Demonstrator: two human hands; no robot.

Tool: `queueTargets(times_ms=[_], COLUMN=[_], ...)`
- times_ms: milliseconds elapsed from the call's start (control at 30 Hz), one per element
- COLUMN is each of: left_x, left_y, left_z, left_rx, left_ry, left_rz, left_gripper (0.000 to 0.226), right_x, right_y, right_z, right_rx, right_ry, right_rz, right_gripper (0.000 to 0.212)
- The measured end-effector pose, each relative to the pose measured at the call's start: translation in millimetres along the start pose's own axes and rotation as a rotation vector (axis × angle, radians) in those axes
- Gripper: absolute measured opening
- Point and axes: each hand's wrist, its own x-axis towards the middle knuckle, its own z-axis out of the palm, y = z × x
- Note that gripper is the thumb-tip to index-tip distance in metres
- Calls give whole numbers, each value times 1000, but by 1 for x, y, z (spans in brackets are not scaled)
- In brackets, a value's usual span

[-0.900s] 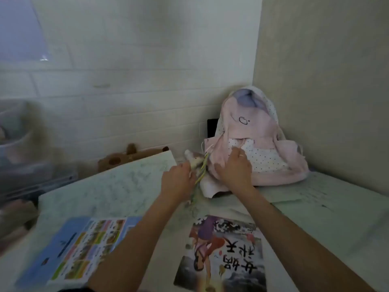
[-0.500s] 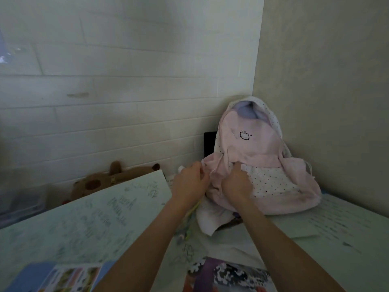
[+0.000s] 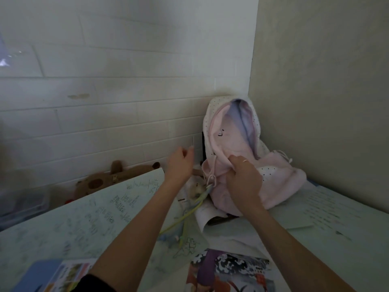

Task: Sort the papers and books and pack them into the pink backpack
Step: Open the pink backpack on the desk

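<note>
- The soft pink fabric backpack (image 3: pixel 242 148) with white dotted panels stood in the corner where the white brick wall (image 3: pixel 105 123) met the plain beige wall (image 3: pixel 326 81), its top opening gaping and showing a pale lilac lining.
- The right hand (image 3: pixel 244 175) gripped a fold of the backpack's pink front, fingers curled into the cloth.
- The left hand (image 3: pixel 180 163) hung in the air just left of the backpack, touching nothing, fingers loosely bent and relaxed; it was blurred.
- A large pale sheet covered in handwritten notes (image 3: pixel 94 218) lay on the left, tilted up at its far edge.
- A colourful illustrated book cover (image 3: pixel 229 272) lay near the bottom edge, between the forearms.
- A blue-bordered printed booklet (image 3: pixel 54 275) lay at the lower left.
- More written pages (image 3: pixel 328 207) lay to the right of the backpack.
- A brown plush toy (image 3: pixel 109 178) lay against the brick wall.
- Yellow-green cords (image 3: pixel 189 211) trailed from under the backpack across the papers.
</note>
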Motion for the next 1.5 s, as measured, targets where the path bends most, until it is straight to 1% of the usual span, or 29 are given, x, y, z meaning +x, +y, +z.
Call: queueTargets(times_ms=[67,100,200,267,333,400,433,500,533,600,667,733,767,833,933,1000,1033,1067,1133,1167,1200,1267,1333,1400,1467,1500], left_x=[7,10,12,9,5,0,-3,-10,-14,-19,-22,-22,-21,-21,-17,-15,-15,-15,-18,-21,-25,-32,-42,-51,-56,-57], left_y=[10,15,25,28,30,35,40,52,57,62,63,60,60,62,73,88,96,104,123,133,143,166,186,200,206,208], left_z=[-10,-15,-31,-39,-43,-40,-37,-28,-22,-10,-2,7,11,18,26,30,32,34,34,32,30,27,25,23,18,15], left_rx=[-137,-197,-383,-487,-533,-514,-501,-532,-536,-492,-443,-406,-370,-348,-450,-463,-480,-520,-653,-715,-777,-859,-868,-856,-859,-871], left_ry=[0,-20,-128,-181,-236,-287,-312,-368,-389,-370,-345,-378,-372,-307,-284,-264,-251,-234,-215,-216,-231,-272,-270,-234,-163,-116], left_rz=[-121,-184,-336,-359,-372,-381,-377,-340,-288,-200,-240,-312,-322,-333,-421,-505,-534,-539,-486,-439,-388,-280,-172,-103,-67,-57], left_gripper=[37,43,75,81,85,87,83,65,56,50,45,51,52,48,47,43,42,41,37,31,26,23,25,24,24,28], right_x=[-4,-5,-10,-15,-23,-34,-38,-42,-42,-40,-38,-40,-42,-44,-43,-44,-45,-45,-41,-37,-32,-23,-15,-9,-1,3], right_y=[-2,-2,8,20,30,35,34,31,29,24,22,23,23,21,11,0,-6,-10,-16,-17,-18,-18,-16,-13,-8,-6], right_z=[-17,-26,-50,-64,-76,-83,-86,-91,-93,-94,-93,-92,-91,-92,-92,-90,-87,-85,-84,-85,-87,-95,-103,-108,-111,-113], right_rx=[-39,-48,-50,-63,-79,-113,-145,-173,-164,-139,-149,-169,-165,-160,-271,-329,-334,-334,-315,-276,-208,-27,106,176,211,213], right_ry=[64,106,176,193,159,42,-43,-216,-274,-339,-401,-446,-450,-444,-363,-288,-276,-294,-331,-320,-280,-142,-37,-8,17,35], right_rz=[-127,-180,-301,-397,-498,-568,-576,-536,-506,-467,-430,-372,-340,-254,-131,-72,-37,9,123,182,233,301,340,335,283,258], right_gripper=[24,25,21,20,22,21,19,15,13,19,27,30,32,40,47,51,58,69,93,100,103,100,91,73,52,45])
